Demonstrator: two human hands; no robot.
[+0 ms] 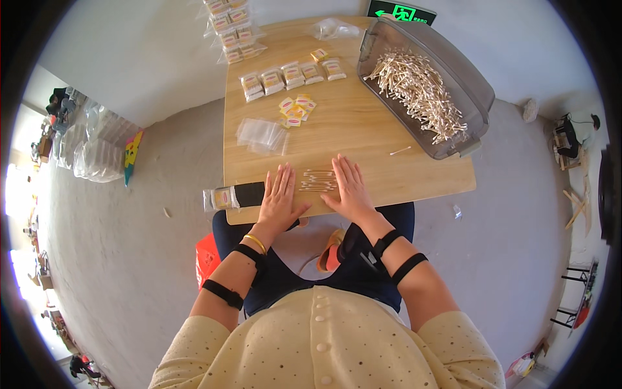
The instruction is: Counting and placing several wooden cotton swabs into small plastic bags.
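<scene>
Several cotton swabs lie side by side in a loose row on the table, near its front edge. My left hand rests flat at their left, fingers stretched out and pointing away from me. At their right end lies my right hand, also flat, its fingertips beside the swabs. Neither hand holds anything. Next to my left hand are a black pad and a clear packet with a yellow-and-white label. One single swab lies apart, to the right.
A grey plastic bin full of loose swabs stands at the back right. Clear bags, yellow-and-white cards and a row of filled packets lie farther back. More packets are stacked at the far left corner.
</scene>
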